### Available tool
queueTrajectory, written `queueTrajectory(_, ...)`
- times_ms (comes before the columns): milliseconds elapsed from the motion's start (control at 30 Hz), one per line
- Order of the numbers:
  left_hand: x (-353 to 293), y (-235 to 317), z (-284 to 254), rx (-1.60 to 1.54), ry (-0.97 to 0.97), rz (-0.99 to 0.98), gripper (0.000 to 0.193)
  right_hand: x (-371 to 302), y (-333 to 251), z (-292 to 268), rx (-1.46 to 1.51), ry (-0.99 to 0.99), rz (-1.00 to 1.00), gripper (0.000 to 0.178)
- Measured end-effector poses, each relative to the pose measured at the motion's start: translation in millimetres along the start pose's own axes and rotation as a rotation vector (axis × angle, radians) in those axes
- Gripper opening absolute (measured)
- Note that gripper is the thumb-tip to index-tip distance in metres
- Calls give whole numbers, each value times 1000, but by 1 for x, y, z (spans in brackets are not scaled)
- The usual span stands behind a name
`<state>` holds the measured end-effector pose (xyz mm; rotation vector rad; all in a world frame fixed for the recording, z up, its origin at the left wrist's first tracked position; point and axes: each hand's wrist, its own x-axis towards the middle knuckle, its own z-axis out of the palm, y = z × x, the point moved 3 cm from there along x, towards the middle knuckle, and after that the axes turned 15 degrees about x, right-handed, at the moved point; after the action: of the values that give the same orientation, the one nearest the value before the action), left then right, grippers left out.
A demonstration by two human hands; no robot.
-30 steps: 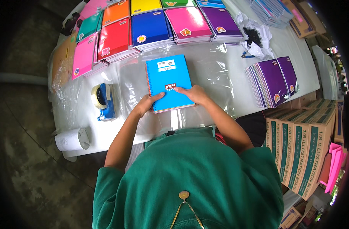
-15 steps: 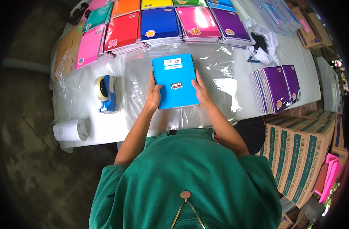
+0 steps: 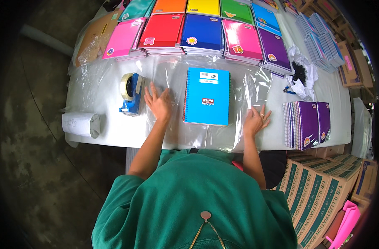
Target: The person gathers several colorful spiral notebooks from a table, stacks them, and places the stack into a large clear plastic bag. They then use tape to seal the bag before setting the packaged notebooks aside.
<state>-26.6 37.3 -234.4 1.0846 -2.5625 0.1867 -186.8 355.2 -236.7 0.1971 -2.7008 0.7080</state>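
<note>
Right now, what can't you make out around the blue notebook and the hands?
- Head view: under the blue notebook, its own cover hides what it rests on.
- Left hand and right hand: palms face down on the clear plastic sheet; contact is hidden.
- Near table edge: the green shirt covers its middle.
- Top notebook stacks: cut off by the frame.

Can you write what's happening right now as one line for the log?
left hand: flat on clear plastic sheet | right hand: flat on sheet | blue spiral notebook: between hands, untouched | tape dispenser: left of left hand
</note>
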Motion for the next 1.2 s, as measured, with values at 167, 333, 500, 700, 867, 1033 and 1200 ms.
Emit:
queueTrajectory(167, 22, 5, 3, -888, -178, -373, 28, 20, 19, 6, 722, -145, 141, 51)
queueTrajectory(333, 36, -23, -3, -453, -558, -225, 28, 40, 24, -20, 996, -279, 839, 81)
queueTrajectory(500, 38, -8, -20, -606, -457, -329, 28, 48, 46, -23, 1054, -407, 919, 66)
queueTrajectory(700, 50, -8, -2, -925, -446, -320, 20, 61, 43, -38, 1130, -366, 610, 26)
queueTrajectory(867, 62, -19, 8, -554, -513, -424, 30, 56, 28, -34, 1220, -347, 715, 22)
queueTrajectory(1033, 60, -2, 12, -443, -405, -26, 38, 67, 18, -35, 367, -711, 189, 31)
queueTrajectory(1200, 84, 2, 19, -405, -526, -253, 35, 90, 12, -5, 802, -685, 515, 33)
